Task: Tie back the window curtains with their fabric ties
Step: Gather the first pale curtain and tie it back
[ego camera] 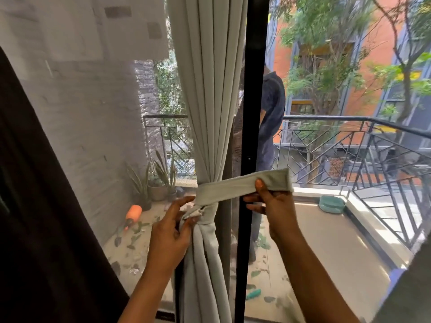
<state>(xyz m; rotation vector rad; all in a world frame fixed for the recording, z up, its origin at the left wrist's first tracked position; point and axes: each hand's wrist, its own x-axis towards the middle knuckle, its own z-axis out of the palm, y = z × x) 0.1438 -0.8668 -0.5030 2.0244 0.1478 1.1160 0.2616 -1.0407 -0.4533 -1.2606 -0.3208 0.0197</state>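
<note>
A pale grey-green curtain (207, 89) hangs gathered in front of the window, cinched at waist height by a matching fabric tie (231, 186). The tie wraps round the bunched folds and one end stretches out to the right. My right hand (271, 205) pinches that free end between thumb and fingers, holding it taut and almost level. My left hand (172, 227) pinches the other short end of the tie at the wrap, on the curtain's left side. Below the wrap the curtain falls in loose folds.
A black window frame post (253, 113) stands just right of the curtain. A dark brown curtain (35, 206) fills the left edge. Outside, a person (270, 117) stands on the balcony, with potted plants (156, 183), scattered leaves and a metal railing (349, 145).
</note>
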